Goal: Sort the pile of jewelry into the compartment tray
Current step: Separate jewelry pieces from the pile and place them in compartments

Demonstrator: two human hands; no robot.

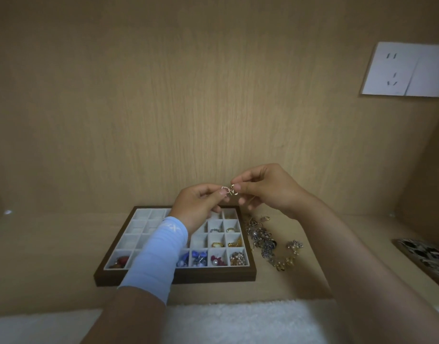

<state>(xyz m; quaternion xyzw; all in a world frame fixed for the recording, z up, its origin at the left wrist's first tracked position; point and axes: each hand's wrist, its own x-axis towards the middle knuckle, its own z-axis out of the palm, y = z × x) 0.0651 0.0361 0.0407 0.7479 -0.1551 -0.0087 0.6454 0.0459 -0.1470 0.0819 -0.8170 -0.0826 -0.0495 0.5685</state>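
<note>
From the head camera, both hands are up in the air above the far side of the tray (178, 278). The left hand (198, 202), with a pale blue sleeve (159, 254) on its arm, pinches one end of the little gold pieces (229, 189) with finger and thumb. The right hand (268, 187) pinches the other end. They look like two bits hooked together, but they are too small to be sure.

The jewelry pile (268, 242) lies on the shelf just beside the right side of the tray. Many boxes in the tray hold things, mostly on the near and right sides. Most of the boxes I can see on the far left look bare.

I think the hands are trying to pull the gold pieces apart. A hard tug could bend a thin hook. If one bit slips out of the pinch, it could fall into the wrong box in the tray. It could also bounce onto the fluffy white rug (238, 319) in front of the tray and hide there.
</note>
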